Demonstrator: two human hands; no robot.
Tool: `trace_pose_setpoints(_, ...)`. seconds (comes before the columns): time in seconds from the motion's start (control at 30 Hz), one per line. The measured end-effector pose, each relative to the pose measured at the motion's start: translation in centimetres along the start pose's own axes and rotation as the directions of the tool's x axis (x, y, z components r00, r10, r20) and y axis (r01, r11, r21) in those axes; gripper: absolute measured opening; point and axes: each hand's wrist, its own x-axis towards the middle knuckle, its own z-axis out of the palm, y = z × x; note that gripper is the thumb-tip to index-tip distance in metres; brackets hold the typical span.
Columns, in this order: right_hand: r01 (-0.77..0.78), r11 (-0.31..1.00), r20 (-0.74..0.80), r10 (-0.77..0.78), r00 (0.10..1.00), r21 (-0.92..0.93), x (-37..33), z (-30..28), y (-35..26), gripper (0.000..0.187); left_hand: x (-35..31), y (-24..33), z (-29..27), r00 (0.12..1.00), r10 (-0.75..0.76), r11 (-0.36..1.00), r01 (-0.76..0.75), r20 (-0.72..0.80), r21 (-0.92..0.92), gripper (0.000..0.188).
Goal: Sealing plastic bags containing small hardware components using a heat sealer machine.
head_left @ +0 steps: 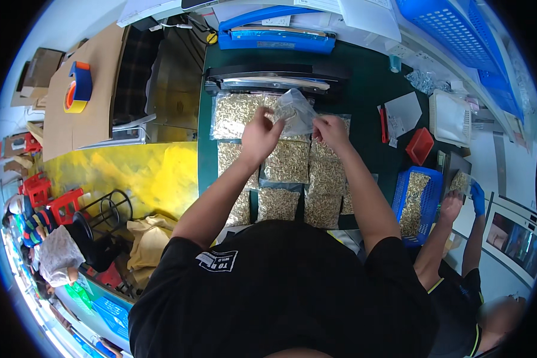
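A clear plastic bag [298,107] is stretched between my two hands, just in front of a black bag sealer [250,73]. My left hand [260,137] has its fingers closed at the bag's left side. At the right corner, my right hand [334,133] pinches the plastic between thumb and fingers. Below and around them, several flat clear bags filled with small beige pieces [284,162] lie in rows on the dark green table [364,143]. One larger filled bag [235,115] lies beside my left hand, against the sealer. How full the held bag is cannot be made out.
A blue sealer [274,42] stands at the back. On the right are a red tray [419,147], a white basket [451,119] and a blue basket [435,200] of beige pieces. A co-worker [459,310] there handles a small bag. A cardboard box [86,122] stands left.
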Motion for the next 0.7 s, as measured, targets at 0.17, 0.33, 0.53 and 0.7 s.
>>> trace_pose_setpoints(0.17, 0.020, 0.990, -0.172, -0.044, 0.984, -0.141, 0.7, 2.1, -2.6, 0.017, 4.4, 6.3, 2.1, 1.000, -0.021, 0.843, 0.006, 0.022, 0.539, 0.057)
trace_pose_setpoints(0.33, -0.066, 0.994, -0.104, 0.058, 0.993, -0.081, 0.8, 1.1, -4.4, 0.023, 6.7, 2.9, 0.0, 0.995, -0.041, 0.791, -0.027, 0.096, 0.611, 0.039)
trace_pose_setpoints(0.53, 0.082, 0.989, -0.185, -0.104, 0.977, -0.121, -1.4, 2.1, -7.9, 0.026, 2.8, 1.2, -4.0, 0.990, 0.140, 0.936, -0.125, -0.022, 0.330, 0.028)
trace_pose_setpoints(0.7, -0.024, 0.998, -0.165, 0.015, 0.986, -0.053, 0.3, 2.8, -7.5, 0.027, 3.7, -0.3, -2.1, 0.994, 0.072, 0.985, -0.057, -0.085, 0.164, 0.021)
